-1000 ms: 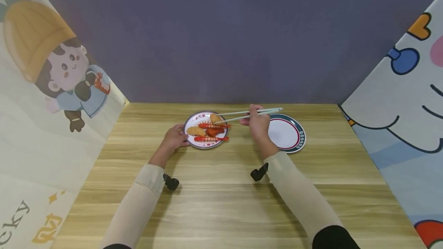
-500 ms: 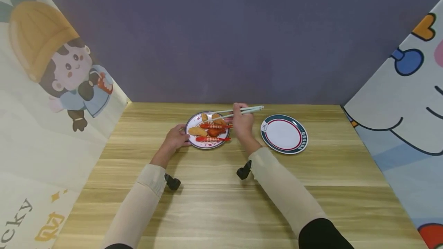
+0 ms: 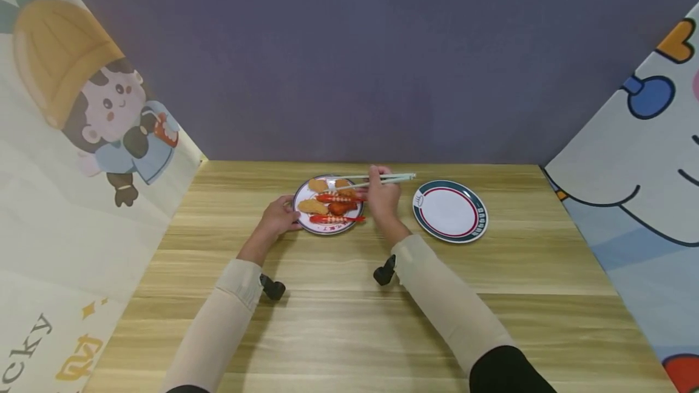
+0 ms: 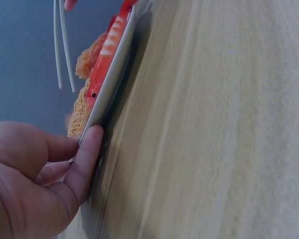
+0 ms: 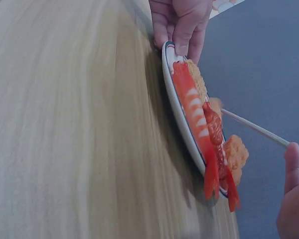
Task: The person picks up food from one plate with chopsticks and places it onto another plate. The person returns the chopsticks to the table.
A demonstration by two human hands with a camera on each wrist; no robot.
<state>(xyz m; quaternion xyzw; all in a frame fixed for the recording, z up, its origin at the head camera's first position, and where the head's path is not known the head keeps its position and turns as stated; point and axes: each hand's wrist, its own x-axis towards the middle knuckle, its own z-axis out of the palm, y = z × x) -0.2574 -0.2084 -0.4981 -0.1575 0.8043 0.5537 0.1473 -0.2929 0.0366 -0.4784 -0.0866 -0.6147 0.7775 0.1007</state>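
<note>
My left hand (image 3: 280, 217) holds the left rim of a white plate (image 3: 323, 228), thumb above and fingers below, as the left wrist view shows. On it lie two red shrimp, a near shrimp (image 3: 334, 219) and a far shrimp (image 3: 334, 198), a reddish-brown fried piece (image 3: 340, 208) and several golden fried pieces (image 3: 312, 206). My right hand (image 3: 383, 200) grips a pair of pale chopsticks (image 3: 403, 177) over the plate's right side. Their tips stand apart beside a golden piece (image 3: 318, 185) at the plate's far left. In the left wrist view, nothing shows between the chopsticks (image 4: 60, 55).
To the right on the wooden table (image 3: 338, 332) stands a second plate (image 3: 449, 211), white with a dark green rim and red ring. A dark upright panel (image 3: 360, 59) borders the table's back. Cartoon-printed panels flank both sides.
My right hand has moved left, uncovering the green-rimmed plate. The golden piece at the chopstick tips went left and now lies on the plate, and the tips have spread. The left hand stays put.
</note>
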